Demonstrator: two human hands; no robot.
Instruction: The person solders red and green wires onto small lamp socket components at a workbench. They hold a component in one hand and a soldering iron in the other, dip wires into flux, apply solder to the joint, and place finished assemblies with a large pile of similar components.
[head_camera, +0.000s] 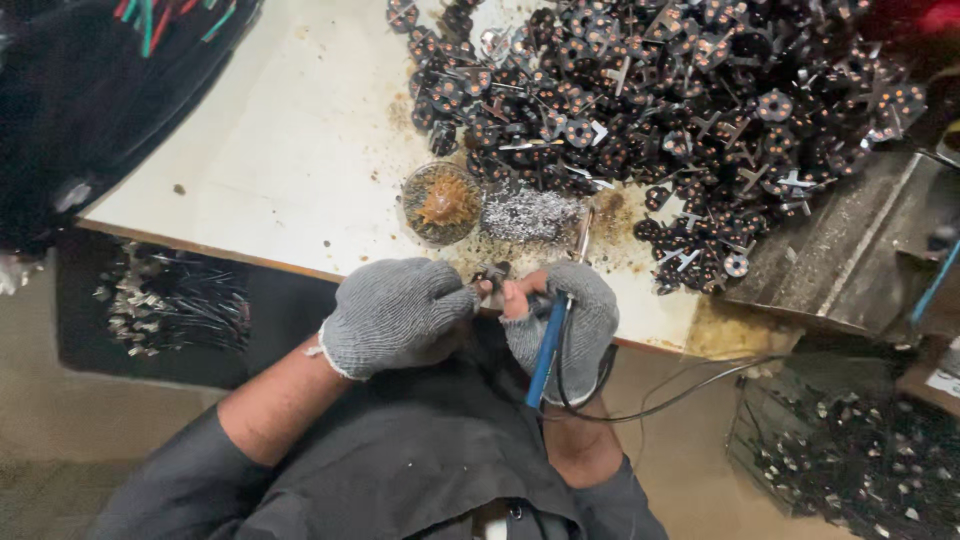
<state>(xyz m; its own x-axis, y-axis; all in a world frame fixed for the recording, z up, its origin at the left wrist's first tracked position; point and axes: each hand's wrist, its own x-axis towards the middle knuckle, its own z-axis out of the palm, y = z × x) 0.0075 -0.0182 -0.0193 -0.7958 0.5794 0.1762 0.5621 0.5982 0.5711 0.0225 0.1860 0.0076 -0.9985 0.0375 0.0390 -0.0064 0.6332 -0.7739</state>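
Grey-gloved left hand (395, 315) pinches a small part (495, 273) steady at the desk (290, 170) edge; right hand (570, 325) grips the soldering iron (548, 345).

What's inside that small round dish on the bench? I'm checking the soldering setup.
The round dish holds a brownish-orange spiky lump with residue around it. What lies beneath the lump, and the dish bottom, is covered.

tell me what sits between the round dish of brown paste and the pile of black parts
In the head view, a small heap of silvery solder bits lies on the table between the round dish and the black parts pile.
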